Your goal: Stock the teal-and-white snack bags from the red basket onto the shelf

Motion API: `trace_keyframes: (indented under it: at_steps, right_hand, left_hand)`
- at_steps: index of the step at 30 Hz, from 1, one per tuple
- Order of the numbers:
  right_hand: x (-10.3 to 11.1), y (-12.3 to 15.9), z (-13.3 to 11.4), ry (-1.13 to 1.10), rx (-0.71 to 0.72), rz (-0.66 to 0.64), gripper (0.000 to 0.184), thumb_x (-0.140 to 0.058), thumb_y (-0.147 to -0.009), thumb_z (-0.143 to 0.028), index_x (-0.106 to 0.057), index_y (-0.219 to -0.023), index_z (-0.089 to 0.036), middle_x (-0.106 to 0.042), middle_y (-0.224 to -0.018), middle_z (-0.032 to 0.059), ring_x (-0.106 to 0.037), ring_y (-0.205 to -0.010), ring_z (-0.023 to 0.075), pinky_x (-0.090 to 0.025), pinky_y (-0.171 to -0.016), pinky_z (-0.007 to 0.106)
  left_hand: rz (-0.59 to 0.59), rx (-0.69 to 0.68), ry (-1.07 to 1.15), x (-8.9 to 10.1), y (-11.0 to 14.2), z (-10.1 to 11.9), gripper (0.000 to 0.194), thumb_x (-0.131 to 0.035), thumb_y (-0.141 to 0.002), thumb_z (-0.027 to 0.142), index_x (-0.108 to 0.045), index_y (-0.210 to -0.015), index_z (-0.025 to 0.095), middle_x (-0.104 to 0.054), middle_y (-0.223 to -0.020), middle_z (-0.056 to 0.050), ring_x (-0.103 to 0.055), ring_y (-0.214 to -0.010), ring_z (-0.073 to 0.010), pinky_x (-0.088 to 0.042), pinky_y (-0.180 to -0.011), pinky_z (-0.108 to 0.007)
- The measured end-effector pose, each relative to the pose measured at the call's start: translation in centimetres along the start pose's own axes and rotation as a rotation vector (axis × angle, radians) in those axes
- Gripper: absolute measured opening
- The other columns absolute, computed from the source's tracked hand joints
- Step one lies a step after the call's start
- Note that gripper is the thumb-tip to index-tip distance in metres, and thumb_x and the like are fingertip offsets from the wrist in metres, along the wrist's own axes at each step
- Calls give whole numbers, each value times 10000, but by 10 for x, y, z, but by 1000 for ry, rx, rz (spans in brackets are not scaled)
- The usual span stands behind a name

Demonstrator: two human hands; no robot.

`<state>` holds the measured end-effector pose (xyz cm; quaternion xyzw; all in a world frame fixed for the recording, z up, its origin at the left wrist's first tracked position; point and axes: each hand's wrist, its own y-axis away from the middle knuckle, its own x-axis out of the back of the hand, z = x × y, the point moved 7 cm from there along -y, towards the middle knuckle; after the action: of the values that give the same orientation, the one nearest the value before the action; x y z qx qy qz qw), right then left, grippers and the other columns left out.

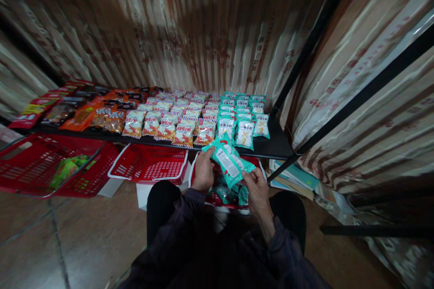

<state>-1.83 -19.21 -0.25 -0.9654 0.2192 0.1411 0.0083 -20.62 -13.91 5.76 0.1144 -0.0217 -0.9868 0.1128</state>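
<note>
Low in front of my body, both hands grip teal snack bags whose printed backs face up. My left hand [204, 170] pinches the upper left end of a teal snack bag [229, 161]. At the lower right, my right hand [257, 188] has its thumb and fingers closed on teal wrapping. The bags overlap, so I cannot tell whether both hands hold the same one. Below the hands is a red basket [217, 199] with more teal bags [226, 193] inside, partly covered by my hands. Just beyond stand rows of matching teal bags [244, 132] on a black shelf [276, 142].
Left of the teal rows stand white-and-red snack bags [186, 130], then orange packets [113, 115] and red packets [32, 110]. Two more red baskets [152, 162] sit below. A black metal post [312, 40] rises at right, near stacked papers [298, 176]. Striped plastic sheeting [203, 22] hangs behind.
</note>
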Motion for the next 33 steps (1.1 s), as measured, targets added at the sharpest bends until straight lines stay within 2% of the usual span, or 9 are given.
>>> trace_keyframes:
  at_steps: [2, 4, 8, 12, 16, 20, 24, 28, 33]
  right_hand:
    - [3, -1, -1, 6, 23, 8, 280, -726, -665, -394, -525, -735, -212, -497, -560, -91, -466, -500, 85, -426, -511, 221]
    - [6, -2, -3, 31, 56, -1, 266, -710, -683, -388, -516, -739, -214, -488, -563, -92, -450, -496, 83, -401, -499, 213]
    - [12, -3, -8, 114, 129, -11, 246, -686, -707, -373, -498, -727, -216, -471, -569, -91, -427, -505, 83, -353, -488, 202]
    - [20, -5, -11, 198, 172, -8, 260, -674, -708, -372, -464, -697, -219, -416, -574, -95, -383, -517, 81, -323, -488, 200]
    - [25, -7, -12, 228, 180, -8, 266, -676, -699, -385, -470, -691, -216, -395, -570, -97, -367, -511, 80, -319, -488, 204]
    - [26, -7, -8, 261, 153, -32, 261, -691, -703, -399, -515, -713, -206, -445, -593, -83, -385, -522, 85, -340, -503, 213]
    - [25, -6, -7, 268, 141, -64, 282, -683, -728, -452, -553, -737, -202, -500, -621, -58, -443, -565, 107, -367, -523, 225]
    - [23, -4, -17, 351, 200, -58, 327, -628, -777, -506, -553, -689, -200, -478, -578, -54, -424, -541, 109, -357, -514, 230]
    - [21, 5, -39, 562, 431, 4, 300, -570, -820, -473, -570, -676, -210, -535, -622, -33, -481, -600, 136, -398, -588, 257]
  left_hand:
    - [-21, -25, 15, 0, -6, -1, 164, -715, -588, 175, -692, -749, 183, -670, -883, -74, -594, -930, -239, -484, -782, -290]
    - [-41, 13, 78, -1, -13, -7, 135, -720, -623, 239, -686, -740, 180, -670, -868, -72, -599, -879, -218, -483, -774, -290]
    - [-108, 109, 190, -4, -27, -24, 274, -774, -608, 372, -681, -756, 160, -665, -758, -37, -591, -720, -166, -477, -723, -290]
    - [-211, 88, 93, -3, -34, -27, 366, -822, -557, 404, -719, -795, 146, -684, -750, -14, -594, -702, -139, -464, -722, -267]
    - [-244, 36, 0, -3, -34, -20, 359, -814, -570, 416, -740, -798, 149, -695, -771, -19, -592, -712, -134, -455, -728, -260]
    - [-257, 9, -41, -6, -31, -15, 336, -802, -579, 420, -731, -767, 151, -677, -743, -10, -573, -697, -129, -440, -702, -246]
    - [-250, -9, -50, -5, -32, -13, 317, -789, -588, 429, -688, -701, 150, -621, -662, 17, -526, -632, -110, -408, -626, -221]
    - [-208, -44, -36, -1, -31, -12, 290, -757, -606, 419, -667, -690, 157, -597, -643, 28, -507, -621, -108, -394, -602, -214]
    - [-22, -43, 4, 4, -25, -13, 249, -717, -596, 392, -644, -650, 160, -546, -581, 45, -453, -571, -98, -357, -559, -214]
